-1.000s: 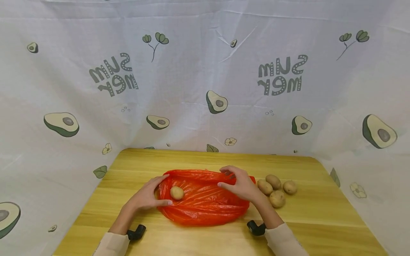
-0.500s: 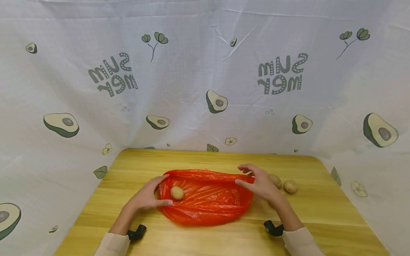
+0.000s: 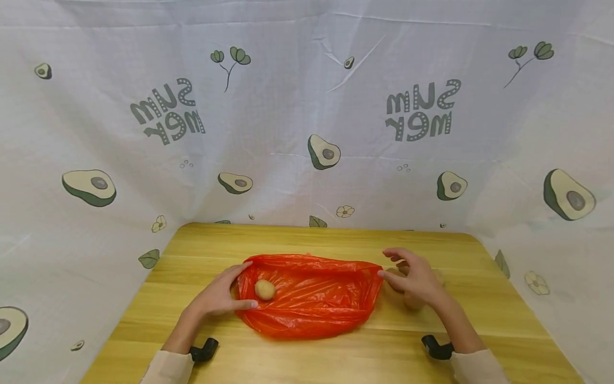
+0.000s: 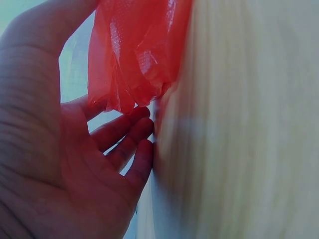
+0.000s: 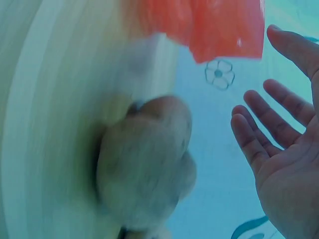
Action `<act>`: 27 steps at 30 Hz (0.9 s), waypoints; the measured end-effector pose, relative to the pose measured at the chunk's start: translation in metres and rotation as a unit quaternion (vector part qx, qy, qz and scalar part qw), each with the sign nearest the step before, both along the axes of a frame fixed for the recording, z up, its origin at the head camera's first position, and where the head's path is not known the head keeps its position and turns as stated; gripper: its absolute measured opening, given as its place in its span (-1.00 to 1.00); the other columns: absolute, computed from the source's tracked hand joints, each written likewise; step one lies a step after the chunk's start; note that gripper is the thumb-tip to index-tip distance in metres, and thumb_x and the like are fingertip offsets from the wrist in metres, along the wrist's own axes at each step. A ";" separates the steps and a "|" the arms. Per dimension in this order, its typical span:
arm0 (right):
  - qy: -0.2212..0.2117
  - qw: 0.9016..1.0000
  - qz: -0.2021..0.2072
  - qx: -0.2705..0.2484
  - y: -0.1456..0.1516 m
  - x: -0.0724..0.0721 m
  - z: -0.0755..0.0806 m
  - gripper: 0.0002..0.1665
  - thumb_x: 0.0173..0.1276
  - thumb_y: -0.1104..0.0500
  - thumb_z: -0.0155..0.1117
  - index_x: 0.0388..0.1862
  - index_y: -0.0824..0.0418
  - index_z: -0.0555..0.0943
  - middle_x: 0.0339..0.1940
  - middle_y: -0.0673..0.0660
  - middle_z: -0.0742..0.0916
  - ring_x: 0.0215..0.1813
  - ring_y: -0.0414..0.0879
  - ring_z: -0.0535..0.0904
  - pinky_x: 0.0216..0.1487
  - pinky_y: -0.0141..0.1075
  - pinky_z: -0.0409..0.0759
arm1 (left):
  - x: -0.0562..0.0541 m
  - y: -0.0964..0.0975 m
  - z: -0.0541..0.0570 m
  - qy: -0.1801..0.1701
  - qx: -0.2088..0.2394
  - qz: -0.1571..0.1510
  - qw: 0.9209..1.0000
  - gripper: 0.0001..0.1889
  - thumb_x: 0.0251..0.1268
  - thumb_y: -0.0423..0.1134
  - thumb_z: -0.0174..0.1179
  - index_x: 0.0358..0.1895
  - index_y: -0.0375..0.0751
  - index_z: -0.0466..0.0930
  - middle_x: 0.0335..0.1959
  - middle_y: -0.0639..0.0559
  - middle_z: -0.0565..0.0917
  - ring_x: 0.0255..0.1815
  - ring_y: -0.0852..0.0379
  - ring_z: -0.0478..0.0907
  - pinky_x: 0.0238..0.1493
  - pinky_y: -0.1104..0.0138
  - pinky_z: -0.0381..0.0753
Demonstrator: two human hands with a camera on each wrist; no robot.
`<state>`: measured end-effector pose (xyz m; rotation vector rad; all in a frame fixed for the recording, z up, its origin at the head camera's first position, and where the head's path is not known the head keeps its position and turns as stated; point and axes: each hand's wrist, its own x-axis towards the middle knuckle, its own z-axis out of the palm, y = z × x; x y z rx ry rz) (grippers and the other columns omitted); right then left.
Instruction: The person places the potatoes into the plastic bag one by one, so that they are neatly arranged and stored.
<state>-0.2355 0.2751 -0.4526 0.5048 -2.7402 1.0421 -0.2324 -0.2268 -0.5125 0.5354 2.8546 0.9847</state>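
A red plastic bag (image 3: 312, 320) lies spread on the table with its mouth held wide. One potato (image 3: 265, 289) rests inside, near the bag's left end. My left hand (image 3: 223, 293) is at that end, thumb and fingers spread apart and touching the bag's rim. In the left wrist view the bag's edge hangs between thumb and fingers, and the other fingers lie loosely bent. My right hand (image 3: 417, 277) is just beyond the bag's right end, fingers spread and holding nothing. It hovers over the loose potatoes (image 5: 144, 164), which it partly hides in the head view.
The wooden table (image 3: 316, 368) has a white printed cloth (image 3: 278, 106) hanging behind it and along both sides. A black wrist device (image 3: 204, 350) sits at the left wrist and another black wrist device (image 3: 436, 348) at the right.
My right hand has moved right, from above the bag's right part to over the loose potatoes. The left hand, the bag and the potato inside have stayed put.
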 end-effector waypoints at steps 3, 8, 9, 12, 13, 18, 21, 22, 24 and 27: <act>0.001 1.000 -0.013 0.007 0.011 0.003 -0.001 -0.35 0.33 -0.01 0.50 0.28 0.28 0.57 0.14 0.32 0.71 0.11 0.26 0.66 0.14 0.22 0.67 | 0.000 0.000 0.000 0.000 -0.001 0.000 1.000 0.14 -0.04 0.40 0.45 0.62 0.05 0.20 0.55 -0.15 0.36 0.54 -0.28 0.30 0.42 -0.32 0.36; 0.002 0.999 -0.033 0.022 0.030 0.007 -0.005 -0.35 0.33 -0.03 0.49 0.29 0.27 0.57 0.18 0.32 0.71 0.12 0.27 0.64 0.12 0.26 0.63 | -0.001 0.000 0.000 -0.002 -0.001 0.000 1.000 0.14 -0.04 0.41 0.45 0.63 0.05 0.19 0.55 -0.15 0.36 0.54 -0.27 0.30 0.43 -0.31 0.36; 0.007 0.999 -0.035 0.026 0.034 0.009 -0.005 -0.35 0.33 -0.02 0.50 0.28 0.28 0.58 0.18 0.32 0.71 0.13 0.27 0.64 0.12 0.26 0.63 | -0.001 0.000 -0.001 -0.001 -0.002 0.000 1.000 0.14 -0.04 0.41 0.45 0.63 0.05 0.19 0.55 -0.15 0.36 0.54 -0.27 0.30 0.43 -0.31 0.37; 0.007 0.999 -0.033 0.037 0.044 0.013 -0.007 -0.35 0.34 -0.02 0.50 0.28 0.29 0.57 0.19 0.31 0.71 0.16 0.29 0.62 0.13 0.26 0.62 | -0.002 -0.001 -0.002 0.000 -0.003 0.000 1.000 0.14 -0.04 0.41 0.45 0.63 0.06 0.19 0.55 -0.15 0.36 0.54 -0.28 0.30 0.43 -0.31 0.37; 0.008 0.999 -0.031 0.042 0.048 0.014 -0.008 -0.35 0.34 -0.02 0.50 0.28 0.30 0.57 0.20 0.31 0.70 0.18 0.30 0.61 0.14 0.27 0.61 | -0.002 -0.001 -0.002 0.000 -0.004 0.000 1.000 0.14 -0.04 0.41 0.45 0.63 0.06 0.19 0.55 -0.15 0.36 0.54 -0.28 0.30 0.42 -0.32 0.37; 0.011 0.997 -0.041 0.060 0.065 0.019 -0.014 -0.33 0.31 -0.02 0.52 0.28 0.29 0.56 0.23 0.34 0.68 0.27 0.38 0.55 0.18 0.34 0.51 | -0.002 -0.001 -0.002 0.001 -0.003 0.001 1.000 0.13 -0.04 0.39 0.46 0.63 0.06 0.19 0.55 -0.15 0.36 0.54 -0.27 0.30 0.43 -0.30 0.37; 0.013 0.997 -0.051 0.065 0.074 0.022 -0.017 -0.31 0.29 -0.02 0.54 0.27 0.30 0.56 0.23 0.37 0.66 0.27 0.42 0.53 0.17 0.33 0.48 | -0.002 -0.002 -0.002 0.003 0.000 0.000 1.000 0.13 -0.04 0.38 0.46 0.62 0.05 0.20 0.54 -0.15 0.37 0.54 -0.26 0.31 0.43 -0.30 0.37; 0.009 0.997 -0.052 0.063 0.077 0.024 -0.018 -0.31 0.29 -0.02 0.54 0.27 0.30 0.56 0.23 0.38 0.66 0.28 0.43 0.52 0.16 0.33 0.47 | -0.002 -0.002 -0.002 0.004 0.000 -0.001 1.000 0.13 -0.04 0.38 0.46 0.62 0.04 0.20 0.54 -0.15 0.37 0.54 -0.27 0.31 0.43 -0.30 0.37; 0.003 0.996 -0.059 0.064 0.081 0.026 -0.020 -0.30 0.29 -0.03 0.53 0.28 0.31 0.55 0.24 0.39 0.65 0.27 0.42 0.52 0.15 0.31 0.48 | -0.002 -0.002 -0.002 0.003 0.001 -0.001 1.000 0.13 -0.04 0.38 0.46 0.62 0.03 0.20 0.54 -0.15 0.37 0.54 -0.27 0.31 0.43 -0.30 0.37; -0.007 0.996 -0.063 0.070 0.085 0.028 -0.022 -0.26 0.31 -0.06 0.51 0.30 0.35 0.54 0.25 0.41 0.64 0.28 0.42 0.52 0.16 0.32 0.48 | -0.002 -0.002 -0.002 0.002 0.001 -0.001 1.000 0.14 -0.05 0.38 0.46 0.62 0.03 0.20 0.54 -0.15 0.37 0.54 -0.27 0.30 0.43 -0.31 0.36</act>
